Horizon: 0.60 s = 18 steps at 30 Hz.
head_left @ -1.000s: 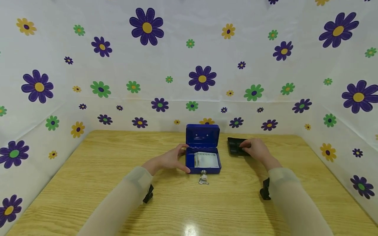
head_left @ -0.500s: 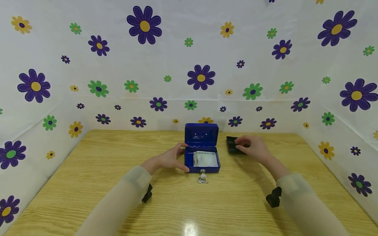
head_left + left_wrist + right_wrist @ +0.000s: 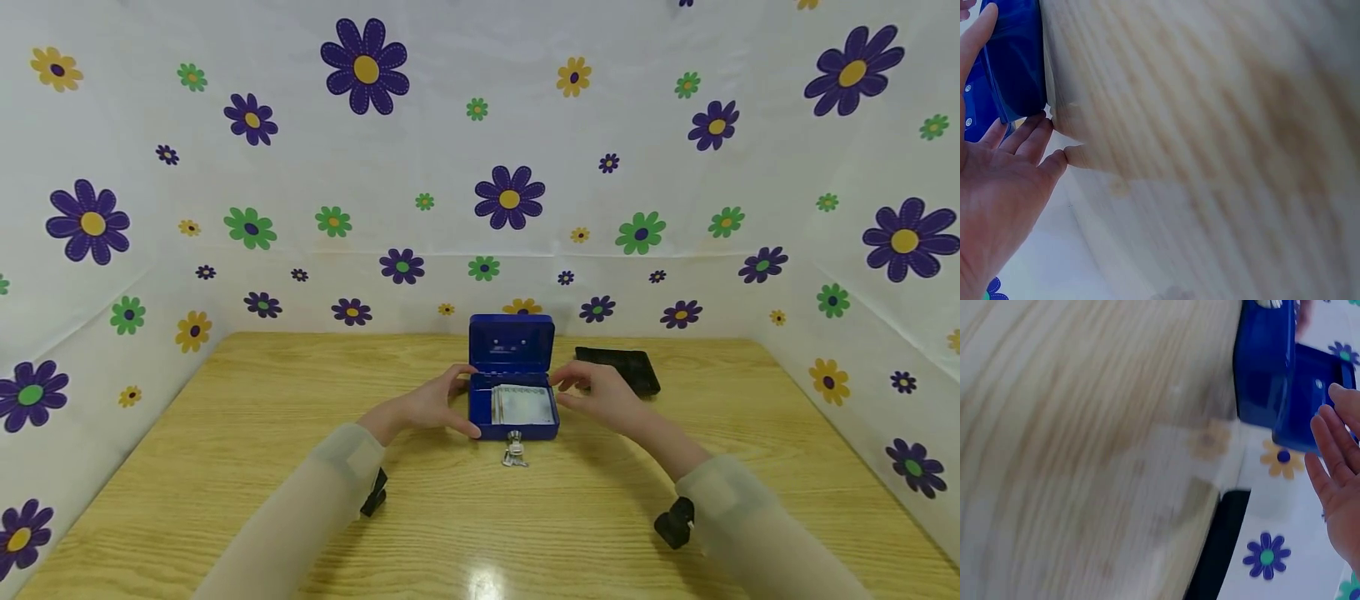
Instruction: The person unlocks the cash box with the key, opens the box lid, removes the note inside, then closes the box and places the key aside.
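A blue cash box (image 3: 513, 432) stands with its lid (image 3: 512, 342) raised and a stack of banknotes (image 3: 525, 406) inside. Silver keys (image 3: 514, 454) hang at the lock on its front. My left hand (image 3: 427, 406) holds the box's left side, thumb at the front corner and fingers at the back; the left wrist view shows this hand (image 3: 1004, 181) against the blue wall. Over the box's right edge is my right hand (image 3: 603, 398), fingers slightly bent and nothing visible between them. Behind it lies a black wallet (image 3: 637, 371), partly hidden by the hand.
The wooden table (image 3: 450, 517) carries the box and wallet near its back edge. A white cloth with flowers (image 3: 510, 133) encloses the back and both sides. A black wrist camera (image 3: 675, 523) hangs beneath the right sleeve.
My right hand has left the black wallet and moved left to the box's right edge, uncovering more of the wallet. The left hand stays at the box.
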Each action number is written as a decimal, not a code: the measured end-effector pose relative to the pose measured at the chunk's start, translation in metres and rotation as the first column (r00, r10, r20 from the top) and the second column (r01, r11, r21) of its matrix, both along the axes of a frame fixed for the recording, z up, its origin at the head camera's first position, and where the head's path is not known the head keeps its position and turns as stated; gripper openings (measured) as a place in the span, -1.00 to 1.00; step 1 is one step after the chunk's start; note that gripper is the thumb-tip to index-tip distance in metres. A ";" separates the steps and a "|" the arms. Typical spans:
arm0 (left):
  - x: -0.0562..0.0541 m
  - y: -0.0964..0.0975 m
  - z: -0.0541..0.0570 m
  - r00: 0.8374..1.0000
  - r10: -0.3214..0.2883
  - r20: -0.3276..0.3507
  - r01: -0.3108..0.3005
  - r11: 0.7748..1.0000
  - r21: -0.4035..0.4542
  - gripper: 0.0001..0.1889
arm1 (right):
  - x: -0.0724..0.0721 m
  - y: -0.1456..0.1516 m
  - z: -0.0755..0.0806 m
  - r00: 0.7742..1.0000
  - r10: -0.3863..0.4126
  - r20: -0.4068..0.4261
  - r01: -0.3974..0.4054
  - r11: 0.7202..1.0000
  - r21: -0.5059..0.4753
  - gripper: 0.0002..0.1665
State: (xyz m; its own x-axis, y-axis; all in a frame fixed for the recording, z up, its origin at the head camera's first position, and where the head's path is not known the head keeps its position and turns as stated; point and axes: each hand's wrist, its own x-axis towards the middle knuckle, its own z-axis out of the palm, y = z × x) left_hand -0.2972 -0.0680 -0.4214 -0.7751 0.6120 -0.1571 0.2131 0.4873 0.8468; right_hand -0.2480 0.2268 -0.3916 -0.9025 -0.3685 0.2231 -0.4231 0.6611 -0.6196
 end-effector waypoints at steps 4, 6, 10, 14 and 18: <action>0.000 0.000 0.000 1.000 0.009 0.003 -0.009 1.000 -0.007 -0.02 | -0.005 -0.013 -0.007 0.999 0.040 0.012 -0.040 0.999 0.012 -0.71; 0.000 0.001 0.000 1.000 0.011 0.006 -0.011 1.000 -0.004 -0.02 | -0.009 -0.018 -0.011 0.998 0.065 0.011 -0.066 0.998 0.019 -0.70; -0.001 0.000 -0.001 1.000 0.006 0.010 -0.006 1.000 -0.003 -0.02 | -0.015 -0.026 -0.017 0.995 0.101 -0.012 -0.101 0.994 0.043 -0.70; -0.003 0.000 -0.001 1.000 0.000 0.009 0.000 1.000 -0.014 -0.02 | -0.021 -0.032 -0.019 0.995 0.103 -0.004 -0.103 0.993 0.060 -0.70; -0.003 -0.001 -0.001 1.000 -0.002 0.008 0.002 1.000 -0.013 -0.01 | -0.026 -0.038 -0.021 0.995 0.097 0.036 -0.099 0.991 0.090 -0.68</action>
